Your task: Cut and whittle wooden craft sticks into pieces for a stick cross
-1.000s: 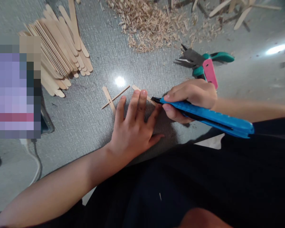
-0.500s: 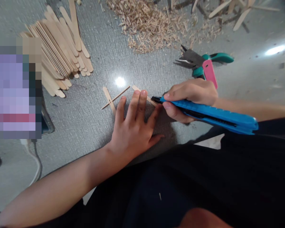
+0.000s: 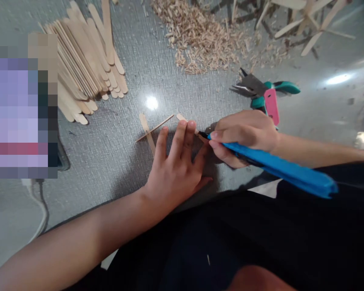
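My left hand [image 3: 177, 165] lies flat on the grey table with its fingers spread. Its fingertips press on a wooden popsicle stick [image 3: 181, 117], most of which is hidden beneath them. My right hand [image 3: 245, 135] grips a blue utility knife [image 3: 291, 167], whose black tip meets that stick beside my left index finger. Left of my fingers, a second popsicle stick [image 3: 143, 121] is crossed by a thin wooden stick [image 3: 164, 122]; its lower end goes under my left hand.
A pile of popsicle sticks [image 3: 81, 60] lies at the upper left, above a phone [image 3: 63, 155] with a white cable [image 3: 39, 206]. Wood chips [image 3: 200, 40] are heaped at the back. Green-handled pliers [image 3: 257, 89] with a pink piece rest beyond my right hand; joined sticks [image 3: 312, 20] stand farther right.
The knife's rear end has swung down towards me while its tip stays at the stick. The whole view has shifted slightly. My left hand keeps its place on the stick.
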Demonstrator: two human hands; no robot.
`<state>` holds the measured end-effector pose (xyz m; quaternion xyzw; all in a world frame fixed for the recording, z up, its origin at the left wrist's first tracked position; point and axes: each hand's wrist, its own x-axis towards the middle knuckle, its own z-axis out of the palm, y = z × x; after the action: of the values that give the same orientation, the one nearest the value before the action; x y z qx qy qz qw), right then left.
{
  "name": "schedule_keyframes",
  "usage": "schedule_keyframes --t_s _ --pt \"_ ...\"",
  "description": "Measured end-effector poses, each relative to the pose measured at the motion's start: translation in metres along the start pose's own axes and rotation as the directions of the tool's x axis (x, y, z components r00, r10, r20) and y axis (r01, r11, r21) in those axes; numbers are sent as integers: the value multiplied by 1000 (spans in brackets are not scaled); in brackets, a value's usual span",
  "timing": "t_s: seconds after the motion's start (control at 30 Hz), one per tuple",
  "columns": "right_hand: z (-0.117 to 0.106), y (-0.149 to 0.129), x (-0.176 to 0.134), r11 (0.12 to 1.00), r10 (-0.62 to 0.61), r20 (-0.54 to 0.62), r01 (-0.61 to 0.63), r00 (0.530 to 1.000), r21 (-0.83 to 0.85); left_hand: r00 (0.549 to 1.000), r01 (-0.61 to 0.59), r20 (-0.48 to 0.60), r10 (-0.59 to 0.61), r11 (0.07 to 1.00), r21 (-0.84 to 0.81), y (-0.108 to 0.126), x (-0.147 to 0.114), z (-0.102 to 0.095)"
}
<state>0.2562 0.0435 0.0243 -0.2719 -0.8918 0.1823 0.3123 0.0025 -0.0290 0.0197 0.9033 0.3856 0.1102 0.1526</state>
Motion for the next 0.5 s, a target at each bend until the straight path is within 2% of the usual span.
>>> schedule_keyframes --t_s 0.1,0.23,0.4,0.5 --pt "2 4 1 995 96 -24 -96 995 14 1000 4 16 -3 1000 -1 1 1 -2" --pt "11 5 -4 998 36 -93 -31 995 54 1000 -11 19 10 999 44 -1 3 -4" --pt "17 3 -8 998 -62 -179 63 982 0 999 -32 -35 35 996 83 -3 3 -3" --pt "12 4 -13 998 -46 -223 52 974 22 998 -42 -34 45 995 94 -3 3 -3"
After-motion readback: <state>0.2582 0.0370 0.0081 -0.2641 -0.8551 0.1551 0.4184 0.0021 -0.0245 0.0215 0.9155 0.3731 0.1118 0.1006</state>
